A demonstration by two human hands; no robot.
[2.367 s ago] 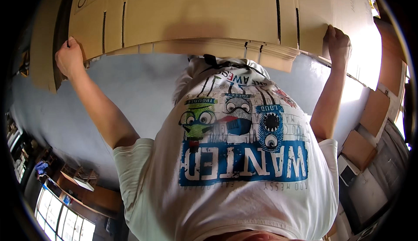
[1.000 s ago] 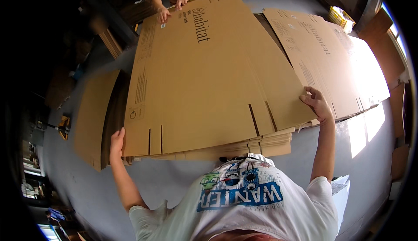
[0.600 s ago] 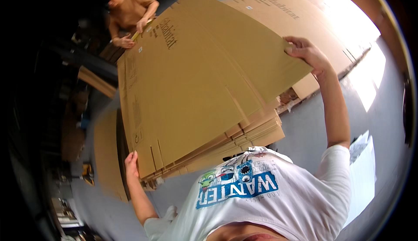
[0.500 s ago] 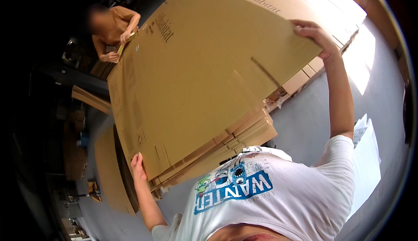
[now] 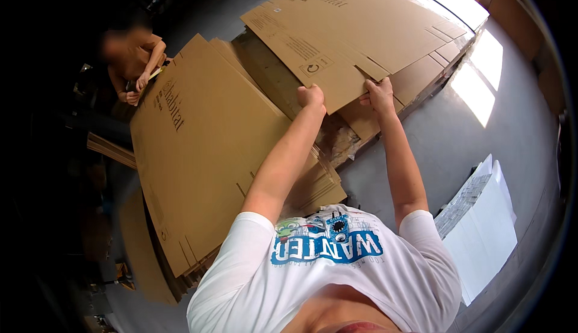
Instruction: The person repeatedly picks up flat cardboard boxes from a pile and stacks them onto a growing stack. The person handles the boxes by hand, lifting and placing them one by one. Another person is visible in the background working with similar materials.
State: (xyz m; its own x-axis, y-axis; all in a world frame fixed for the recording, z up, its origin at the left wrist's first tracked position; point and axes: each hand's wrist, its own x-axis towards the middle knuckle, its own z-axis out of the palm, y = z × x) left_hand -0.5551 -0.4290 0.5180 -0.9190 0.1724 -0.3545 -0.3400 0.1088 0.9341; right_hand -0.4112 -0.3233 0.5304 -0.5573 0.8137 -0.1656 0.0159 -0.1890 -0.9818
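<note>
left hand [image 5: 311, 97]: curled shut over the near edge of the top cardboard sheet [image 5: 355, 32], knuckles up, arm stretched straight out from the white t-shirt [image 5: 325, 273].

right hand [image 5: 380, 94]: also on that near edge, just beside the left hand. Fingers are spread flat on the sheet's face, with the thumb along the edge. Can't really tell if anything is tucked under, so it looks like pressing more than a full grab.

top cardboard sheet: big flat brown box blank with slots and flaps cut in. It sits on top of the far stack [image 5: 421, 74], near corner poking out toward the person.

far stack: more flattened blanks piled up, sunlight hitting the far right end.

near stack [image 5: 205, 152]: second pile of the same blanks to the person's left, top sheet lying flat, edges fanned out a bit at the near corner. Neither hand touches it.

other person [image 5: 132, 62]: at the far end of the near stack, hands on its far edge.

white sheets [image 5: 481, 224]: pale stack on the grey floor [image 5: 451, 140], off to the right, well apart from both hands.
</note>
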